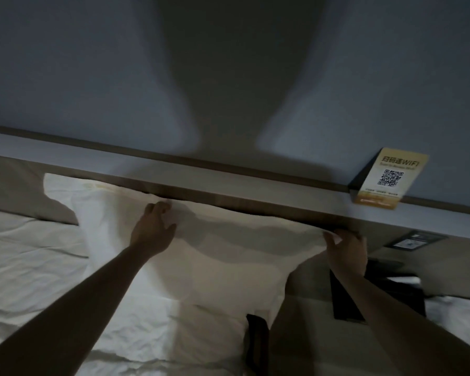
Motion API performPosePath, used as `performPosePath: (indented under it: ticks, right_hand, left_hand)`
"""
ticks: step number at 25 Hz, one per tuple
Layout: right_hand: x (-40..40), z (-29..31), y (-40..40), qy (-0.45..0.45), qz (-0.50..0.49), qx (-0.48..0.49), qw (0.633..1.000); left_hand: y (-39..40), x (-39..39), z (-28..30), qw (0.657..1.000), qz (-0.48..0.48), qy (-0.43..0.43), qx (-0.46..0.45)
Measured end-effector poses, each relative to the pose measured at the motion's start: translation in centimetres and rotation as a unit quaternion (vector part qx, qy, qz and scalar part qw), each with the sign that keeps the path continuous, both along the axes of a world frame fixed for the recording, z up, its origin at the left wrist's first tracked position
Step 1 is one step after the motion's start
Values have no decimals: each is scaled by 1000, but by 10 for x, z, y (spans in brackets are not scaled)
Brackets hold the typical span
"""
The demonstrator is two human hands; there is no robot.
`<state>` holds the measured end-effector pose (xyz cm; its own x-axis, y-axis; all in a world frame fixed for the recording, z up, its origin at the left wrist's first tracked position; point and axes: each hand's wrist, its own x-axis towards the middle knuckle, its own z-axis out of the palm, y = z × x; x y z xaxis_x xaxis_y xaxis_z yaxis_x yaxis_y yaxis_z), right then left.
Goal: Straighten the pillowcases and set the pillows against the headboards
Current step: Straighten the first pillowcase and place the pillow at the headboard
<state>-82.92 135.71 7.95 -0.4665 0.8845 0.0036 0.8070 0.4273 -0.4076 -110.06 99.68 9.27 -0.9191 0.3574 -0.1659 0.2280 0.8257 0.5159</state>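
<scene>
We note the fingers of the left hand [154, 229] curled and gathering a fold of pillowcase along the top edge of the white pillow [201, 256], just below the headboard [228, 185]. The fingers of the right hand [346, 249] pinch the pillow's upper right corner, thumb and forefinger closed on the fabric, directly beneath the headboard's underside. Both forearms reach in from the near side of the bed. The pillow stands propped with its top edge touching the headboard, its lower part resting on the rumpled white sheet [38, 267]. On the headboard's ledge, toward its right end, stands a yellow WIFI card [388, 180] bearing a QR code. Below the headboard at the right end we see a dark wall panel [414, 240], blurred.
</scene>
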Motion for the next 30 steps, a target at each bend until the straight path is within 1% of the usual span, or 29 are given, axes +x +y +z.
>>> performPosePath:
  ticks: [3,6,8,10,11,13,15,17,19,21,23,26,28,30]
  right_hand:
    - [-9,16,-1,114,-24,-29,993]
    - [-15,32,-9,187,-44,-26,981]
    - [-12,34,-13,207,-91,-47,973]
    - [-8,30,-19,205,-152,-90,963]
    - [-6,26,-20,209,-163,-107,958]
    - [-3,21,-17,215,-146,-117,959]
    - [-2,22,-26,224,-117,-93,963]
    - [0,23,-55,237,-49,-65,968]
    - [-7,21,-93,216,68,-96,969]
    - [-29,14,-122,177,181,-139,957]
    - [-67,10,-135,140,249,-143,948]
    - [-123,11,-148,70,276,-164,944]
    - [-147,6,-156,2,273,-150,950]
    - [-159,-2,-162,-35,260,-125,957]
  left_hand:
    - [13,8,1,1000,-16,-21,-15]
    - [11,10,0,999,-17,-23,-16]
    - [8,12,-2,999,-17,-28,-21]
    - [3,16,-3,999,-13,-36,-29]
    - [-1,19,-4,999,-12,-37,-31]
    - [-8,22,-5,999,-7,-33,-29]
    - [-19,26,-5,999,8,-36,-23]
    - [-33,28,-5,999,27,-39,-17]
    - [-50,25,-2,998,46,-46,-22]
    - [-65,16,6,996,69,-48,-29]
    - [-76,0,16,994,97,-37,-29]
    - [-86,-25,28,993,100,-29,-48]
    - [-86,-40,29,995,73,-13,-69]
    - [-79,-51,30,995,51,8,-82]
